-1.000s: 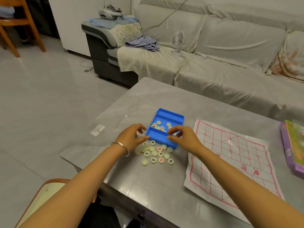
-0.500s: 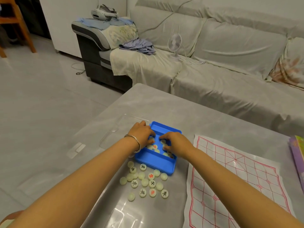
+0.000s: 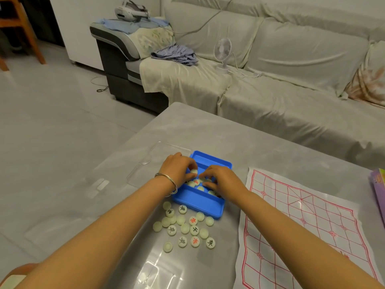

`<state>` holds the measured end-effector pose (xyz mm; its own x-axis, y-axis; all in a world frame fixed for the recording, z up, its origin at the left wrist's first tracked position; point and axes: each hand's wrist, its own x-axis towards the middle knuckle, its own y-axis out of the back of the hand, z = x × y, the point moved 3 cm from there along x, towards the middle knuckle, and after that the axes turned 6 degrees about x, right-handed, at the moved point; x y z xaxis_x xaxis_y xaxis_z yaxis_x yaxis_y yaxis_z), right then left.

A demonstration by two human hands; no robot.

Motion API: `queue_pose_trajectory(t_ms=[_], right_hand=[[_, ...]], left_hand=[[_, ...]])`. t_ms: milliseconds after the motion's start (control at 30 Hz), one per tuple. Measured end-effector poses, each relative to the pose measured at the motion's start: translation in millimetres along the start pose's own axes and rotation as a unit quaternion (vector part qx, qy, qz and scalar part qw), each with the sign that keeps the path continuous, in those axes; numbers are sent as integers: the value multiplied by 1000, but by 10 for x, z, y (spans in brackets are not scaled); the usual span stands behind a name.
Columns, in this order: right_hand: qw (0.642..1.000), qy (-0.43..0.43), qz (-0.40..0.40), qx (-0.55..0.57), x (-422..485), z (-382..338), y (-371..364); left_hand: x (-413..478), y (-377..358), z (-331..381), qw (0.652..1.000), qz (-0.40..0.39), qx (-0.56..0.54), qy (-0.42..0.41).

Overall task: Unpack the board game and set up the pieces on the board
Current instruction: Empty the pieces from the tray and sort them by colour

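A blue plastic box (image 3: 199, 202) lies on the grey table with several pale round game pieces inside it. Both hands reach into the box. My left hand (image 3: 179, 170) pinches one pale piece (image 3: 194, 171) between thumb and fingers. My right hand (image 3: 220, 180) rests its curled fingers on the pieces in the box; whether it grips one is hidden. Several more pieces (image 3: 187, 226), some with black or red characters, lie loose on the table in front of the box. The paper board (image 3: 302, 222) with a red grid is spread out to the right.
A clear plastic lid (image 3: 154, 157) lies left of the box. A purple game box (image 3: 378, 184) sits at the table's right edge. A sofa (image 3: 270, 69) with a small fan (image 3: 223, 51) stands behind the table. Grey floor lies beyond the table's left edge.
Both hands moved from the near rim of the blue box into it, among the pieces. The camera tilted down and closer to the table.
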<state>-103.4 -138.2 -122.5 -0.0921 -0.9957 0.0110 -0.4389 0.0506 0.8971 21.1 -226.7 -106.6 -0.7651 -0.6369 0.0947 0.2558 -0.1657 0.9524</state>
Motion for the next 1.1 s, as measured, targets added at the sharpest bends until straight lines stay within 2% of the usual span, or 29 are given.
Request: queue_pose_trajectory(t_ms=[233, 433, 500, 600, 767, 933, 1100], right_hand=[[999, 14, 32, 26, 12, -7, -26], [997, -7, 69, 20, -31, 11, -34], [992, -17, 112, 57, -74, -29, 34], [969, -17, 169, 177, -279, -210, 159], [971, 17, 92, 219, -922, -584, -49], [987, 16, 22, 156, -1350, -733, -339], [989, 7, 18, 148, -1460, -766, -434]], left_hand=[[-154, -22, -87, 998, 23, -46, 22], [-226, 86, -65, 996, 57, -72, 10], [-293, 143, -79, 995, 70, -76, 7], [-530, 242, -104, 992, 91, -83, -3], [-1201, 249, -105, 992, 89, -85, -35], [-1736, 82, -118, 997, 36, -58, -30], [-1819, -12, -115, 1000, -2, -31, -1]])
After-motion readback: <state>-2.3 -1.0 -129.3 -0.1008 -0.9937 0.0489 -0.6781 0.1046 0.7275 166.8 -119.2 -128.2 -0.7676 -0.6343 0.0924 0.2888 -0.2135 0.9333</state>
